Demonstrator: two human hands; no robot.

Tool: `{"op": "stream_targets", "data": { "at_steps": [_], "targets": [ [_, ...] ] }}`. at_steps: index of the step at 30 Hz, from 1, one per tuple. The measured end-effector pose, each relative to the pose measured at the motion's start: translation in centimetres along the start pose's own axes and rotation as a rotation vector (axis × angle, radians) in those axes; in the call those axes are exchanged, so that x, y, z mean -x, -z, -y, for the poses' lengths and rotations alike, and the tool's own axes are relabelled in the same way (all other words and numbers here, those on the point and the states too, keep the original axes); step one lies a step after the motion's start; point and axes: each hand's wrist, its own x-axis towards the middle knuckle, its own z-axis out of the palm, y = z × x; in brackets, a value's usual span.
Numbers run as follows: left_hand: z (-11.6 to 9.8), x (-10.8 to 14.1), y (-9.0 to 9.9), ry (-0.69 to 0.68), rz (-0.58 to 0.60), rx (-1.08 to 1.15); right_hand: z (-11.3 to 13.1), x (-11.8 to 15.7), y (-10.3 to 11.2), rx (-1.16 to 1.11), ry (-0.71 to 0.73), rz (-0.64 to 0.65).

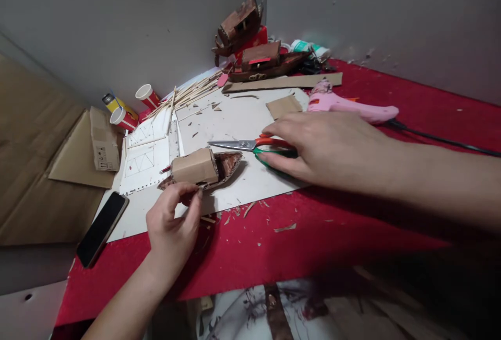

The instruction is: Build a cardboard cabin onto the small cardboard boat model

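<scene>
A small cardboard boat (194, 167) with a tan arched roof sits on the white board. My left hand (174, 220) is at its near side, thumb and forefinger pinched together; anything between the fingertips is too small to make out. Scissors (238, 144) with red and green handles lie just beyond the boat, blades pointing left. My right hand (319, 147) has its fingers and thumb round the scissor handles from the right side.
A pink glue gun (352, 107) with a black cord lies behind my right hand. Two brown boats (260, 60), sticks (191, 91) and paper cups (124, 119) stand farther back. A phone (102, 229) rests at the left edge, beside a cardboard box (47, 162).
</scene>
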Motion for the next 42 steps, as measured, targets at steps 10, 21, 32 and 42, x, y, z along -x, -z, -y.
{"op": "stream_targets", "data": {
  "at_steps": [10,21,32,42],
  "targets": [
    [0.6,0.5,-0.3,0.084,-0.024,0.092,2.9,-0.7,-0.2,-0.109,0.116,0.113],
    [0.6,-0.2,-0.5,-0.100,-0.020,-0.031,2.5,-0.6,-0.9,-0.186,0.144,0.082],
    [0.9,-0.1,-0.4,-0.151,0.001,-0.056,2.2,-0.6,-0.8,-0.214,0.134,0.122],
    [1.1,0.2,-0.4,-0.124,0.038,-0.055,2.0,-0.8,-0.8,-0.231,0.124,0.135]
  ]
}}
